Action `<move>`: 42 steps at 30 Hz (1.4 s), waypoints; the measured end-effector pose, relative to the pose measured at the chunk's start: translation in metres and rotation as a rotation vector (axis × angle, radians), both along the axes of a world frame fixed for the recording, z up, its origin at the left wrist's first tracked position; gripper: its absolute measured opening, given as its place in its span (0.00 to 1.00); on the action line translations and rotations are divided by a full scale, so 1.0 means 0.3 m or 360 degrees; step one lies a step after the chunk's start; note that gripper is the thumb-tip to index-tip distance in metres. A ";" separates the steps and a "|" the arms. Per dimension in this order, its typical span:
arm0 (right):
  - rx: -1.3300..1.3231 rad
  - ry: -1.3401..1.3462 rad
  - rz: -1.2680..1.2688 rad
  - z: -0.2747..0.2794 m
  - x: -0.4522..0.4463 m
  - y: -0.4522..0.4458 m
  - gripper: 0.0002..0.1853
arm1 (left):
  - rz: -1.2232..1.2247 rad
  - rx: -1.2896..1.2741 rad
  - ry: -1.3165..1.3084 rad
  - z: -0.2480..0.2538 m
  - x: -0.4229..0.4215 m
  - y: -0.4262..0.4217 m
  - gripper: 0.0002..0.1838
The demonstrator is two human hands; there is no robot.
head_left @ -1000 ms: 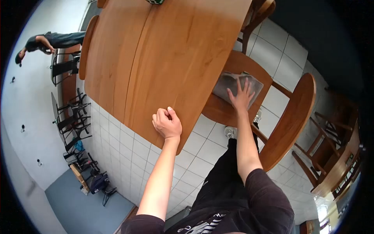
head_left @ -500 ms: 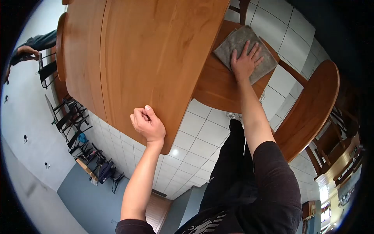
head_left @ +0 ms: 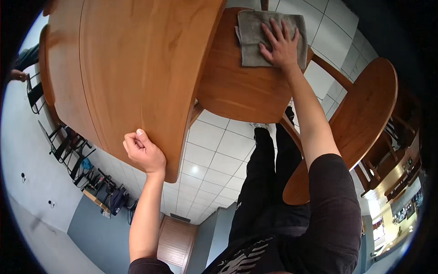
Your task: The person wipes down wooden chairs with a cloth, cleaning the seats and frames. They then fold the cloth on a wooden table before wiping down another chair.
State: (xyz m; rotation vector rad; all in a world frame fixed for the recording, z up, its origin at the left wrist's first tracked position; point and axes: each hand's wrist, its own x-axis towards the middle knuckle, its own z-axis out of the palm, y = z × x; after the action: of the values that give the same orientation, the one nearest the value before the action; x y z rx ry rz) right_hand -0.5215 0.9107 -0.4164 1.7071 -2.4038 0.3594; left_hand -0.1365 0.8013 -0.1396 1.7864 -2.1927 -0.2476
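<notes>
My right hand [head_left: 282,45] lies flat with its fingers spread on a folded grey cloth [head_left: 255,32]. Under the cloth is the brown wooden seat [head_left: 246,86] of a chair, and the cloth covers its far part. My left hand [head_left: 145,150] is curled into a loose fist near the corner of the wooden table [head_left: 137,68], the thumb on top. Nothing shows inside that fist.
The chair's rounded backrest [head_left: 365,114] stands at the right, with more wooden chairs behind it. Black chairs [head_left: 68,150] line the left wall. Part of another person [head_left: 27,57] shows at the far left. Tiled floor [head_left: 205,150] lies below.
My right hand and the cloth have moved across the seat towards its far edge. The view has shifted, so the table and my left hand appear further left; the fist stays closed.
</notes>
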 end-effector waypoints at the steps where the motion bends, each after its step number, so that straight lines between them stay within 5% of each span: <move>1: 0.0002 0.0008 -0.0001 -0.021 -0.007 -0.006 0.38 | 0.0007 -0.0004 -0.0004 0.005 -0.003 -0.005 0.17; 3: 0.0125 -0.0225 -0.1266 -0.064 -0.005 -0.039 0.32 | 0.0025 -0.0010 0.0010 0.006 -0.012 -0.005 0.17; 8: 0.0075 -0.0157 -0.1403 -0.077 -0.036 -0.060 0.25 | 0.0071 0.0049 -0.0092 0.014 0.013 -0.008 0.18; 11: 0.0318 -0.0575 -0.1322 -0.050 -0.088 -0.123 0.28 | 0.0053 0.0052 -0.0031 0.003 -0.004 -0.008 0.18; 16: -0.0139 -0.0105 -0.0700 -0.034 0.081 -0.299 0.30 | 0.0013 0.0038 -0.0010 0.016 -0.033 -0.009 0.18; 18: 0.0302 -0.0294 -0.0654 0.229 0.181 -0.365 0.34 | 0.0001 0.0030 -0.0012 0.012 -0.029 -0.010 0.18; 20: -0.0014 -0.0120 -0.0373 0.061 0.258 -0.416 0.37 | -0.0012 0.0022 -0.0016 0.011 -0.026 -0.010 0.18; 22: -0.0237 -0.0155 -0.0017 -0.037 0.429 -0.420 0.29 | -0.0003 0.0033 0.0015 0.009 -0.027 -0.008 0.17; 26: 0.0420 -0.0656 0.0870 0.047 0.794 -0.222 0.29 | -0.0032 0.0001 0.0037 0.000 -0.019 -0.011 0.17; 32: 0.0892 -0.0086 0.1584 0.079 0.968 -0.028 0.22 | -0.0050 -0.0030 -0.0011 0.009 -0.024 -0.010 0.17; 34: 0.0214 -0.0968 0.1368 0.030 0.905 -0.019 0.24 | -0.0022 0.0003 -0.0021 0.008 -0.014 -0.010 0.17; 36: -0.0087 -0.1107 0.1043 -0.009 0.779 -0.043 0.30 | -0.0029 -0.0010 -0.0017 0.009 -0.016 -0.009 0.17; 42: -0.0319 -0.0353 -0.0190 -0.029 0.272 -0.108 0.31 | 0.0005 0.0029 0.0019 0.004 -0.018 -0.007 0.17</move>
State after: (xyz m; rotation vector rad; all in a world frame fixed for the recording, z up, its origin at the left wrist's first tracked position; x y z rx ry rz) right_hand -0.4400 0.8783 -0.4250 1.5000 -2.5047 0.7802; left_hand -0.1419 0.7992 -0.1383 1.7927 -2.1862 -0.2777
